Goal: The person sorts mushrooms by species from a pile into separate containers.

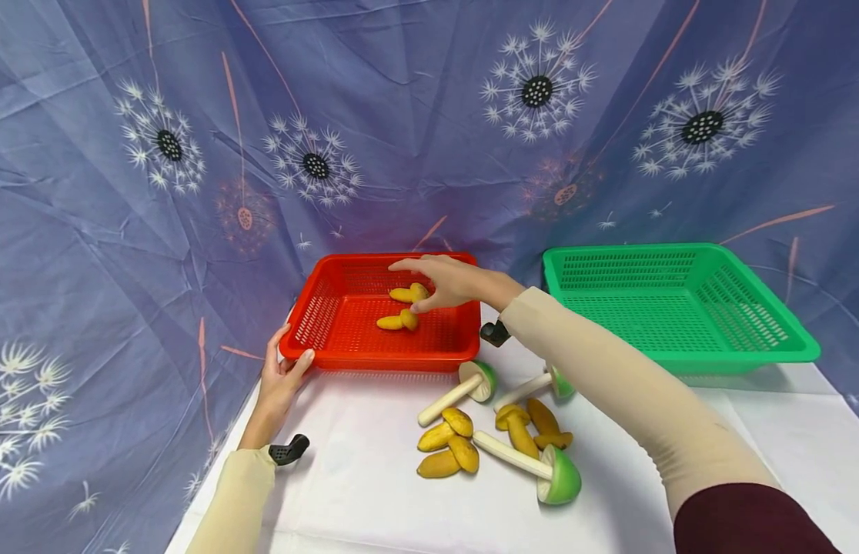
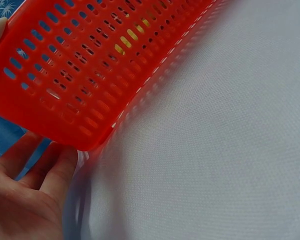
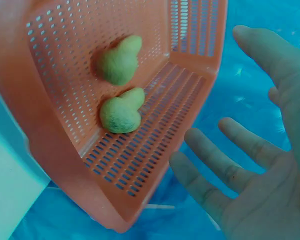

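A red plastic basket holds two yellow toy mushrooms, one yellow mushroom nearer the front and another yellow mushroom behind it. At the basket's front left corner my left hand grips it, thumb on the front side and fingers along the left side. My right hand hovers over the basket's right part, fingers spread, nothing in it. In the right wrist view the right hand has its thumb and fingers apart, clear of both mushrooms. The left wrist view shows the left hand's fingertips against the basket's corner.
On the white cloth in front lie several yellow mushrooms and three green-capped mushrooms with pale stems, one partly behind the right forearm. A green basket stands at the right. A blue dandelion-print curtain hangs behind.
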### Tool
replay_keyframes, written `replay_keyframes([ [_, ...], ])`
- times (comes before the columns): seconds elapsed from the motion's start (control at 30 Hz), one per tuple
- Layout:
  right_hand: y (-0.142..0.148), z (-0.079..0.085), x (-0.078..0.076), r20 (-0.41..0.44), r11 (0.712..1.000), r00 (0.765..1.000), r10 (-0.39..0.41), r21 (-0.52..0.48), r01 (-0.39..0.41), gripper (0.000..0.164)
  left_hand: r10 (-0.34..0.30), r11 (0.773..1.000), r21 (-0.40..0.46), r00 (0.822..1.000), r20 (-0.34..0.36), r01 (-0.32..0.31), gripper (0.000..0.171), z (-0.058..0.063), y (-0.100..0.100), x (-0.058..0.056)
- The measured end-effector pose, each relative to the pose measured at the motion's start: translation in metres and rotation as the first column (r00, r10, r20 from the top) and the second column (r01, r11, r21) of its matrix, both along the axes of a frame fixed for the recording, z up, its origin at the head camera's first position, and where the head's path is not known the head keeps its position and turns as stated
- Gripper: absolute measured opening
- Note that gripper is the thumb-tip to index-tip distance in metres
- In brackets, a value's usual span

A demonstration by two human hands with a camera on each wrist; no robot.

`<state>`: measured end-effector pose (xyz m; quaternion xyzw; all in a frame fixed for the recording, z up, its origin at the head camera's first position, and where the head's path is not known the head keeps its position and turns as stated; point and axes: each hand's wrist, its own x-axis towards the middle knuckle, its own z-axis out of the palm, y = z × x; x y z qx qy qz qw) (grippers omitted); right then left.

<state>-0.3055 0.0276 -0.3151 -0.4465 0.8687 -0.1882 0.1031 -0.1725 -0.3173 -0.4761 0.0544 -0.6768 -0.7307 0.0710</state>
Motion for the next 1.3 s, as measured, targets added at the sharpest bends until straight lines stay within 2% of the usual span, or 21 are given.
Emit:
replay_keyframes([
  [0.17,0.005,0.008,0.015,-0.015,0.997,0.997,0.074,-0.031,-0.075,0.077,0.004,1.000,-0.013,1.000,0.014,-0.004,0.077,0.000,-0.002,0.001],
  [0.6,0.026,0.014,0.053,-0.009,0.985,0.988,0.155,-0.071,-0.155,0.079,-0.014,1.000,0.003,1.000,-0.001,0.014,0.079,0.000,-0.001,0.002],
  [1.0,0.044,0.006,0.083,0.045,0.981,0.983,0.178,-0.093,-0.173,0.072,-0.024,1.000,0.008,1.000,-0.008,0.024,0.077,-0.002,-0.002,0.002],
  [1.3,0.054,-0.011,0.101,0.141,0.988,0.978,0.152,-0.056,-0.146,0.072,-0.028,1.000,0.003,0.999,-0.018,0.028,0.077,0.000,-0.001,0.001],
])
